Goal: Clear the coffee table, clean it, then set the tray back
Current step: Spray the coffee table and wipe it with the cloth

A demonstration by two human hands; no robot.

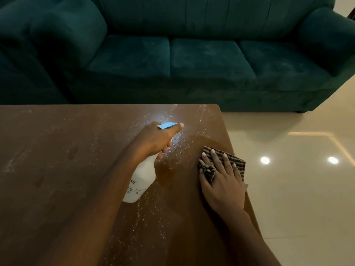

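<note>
1. Spray bottle: held over the middle of the tabletop, tilted. Long axis runs from its base, nearest the camera, up and away to the head. The nozzle points toward the far edge and the sofa, slightly right.
2. Bottle appearance: white opaque body with dark print near the base, too small to read. The head is pale blue.
3. Left hand: fingers curled round the bottle neck, with one finger stretched along the blue head.
4. Cloth: dark with pale stripes, lying flat at the right edge of the tabletop, just right of the bottle.
5. Right hand: palm down on the cloth, fingers straight and spread apart, pressing it. A fold of cloth stands up between two fingers on the thumb side.
6. Tabletop: brown wood. Fine droplets speckle it ahead of the nozzle, with a wet darker patch beside the cloth and pale smears at left.
7. Floor: glossy pale tile to the right.
</note>
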